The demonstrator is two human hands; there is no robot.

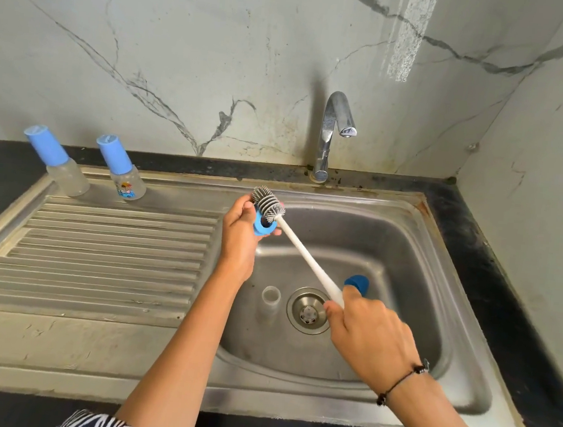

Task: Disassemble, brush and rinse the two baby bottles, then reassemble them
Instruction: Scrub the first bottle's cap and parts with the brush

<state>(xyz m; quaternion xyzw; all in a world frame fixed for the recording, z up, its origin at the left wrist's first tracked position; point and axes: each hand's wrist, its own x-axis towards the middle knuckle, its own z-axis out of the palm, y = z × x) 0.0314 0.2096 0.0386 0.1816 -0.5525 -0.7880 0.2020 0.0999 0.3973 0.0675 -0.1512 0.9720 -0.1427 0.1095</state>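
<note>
The left hand (240,230) is pinching a blue plastic bottle ring (264,226). The right hand (369,339) is gripping a white-handled grey bristle brush (304,250), its long axis pointing up-left, bristles at the ring.

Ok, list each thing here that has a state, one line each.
Tap: off, no water running.
Two capped bottles: upright on the drainboard, blue caps on.
Blue ring: held in left hand, brush head at it.
Bottle brush: handle gripped by right hand.
Clear bottle: uncapped, in the sink.
</note>
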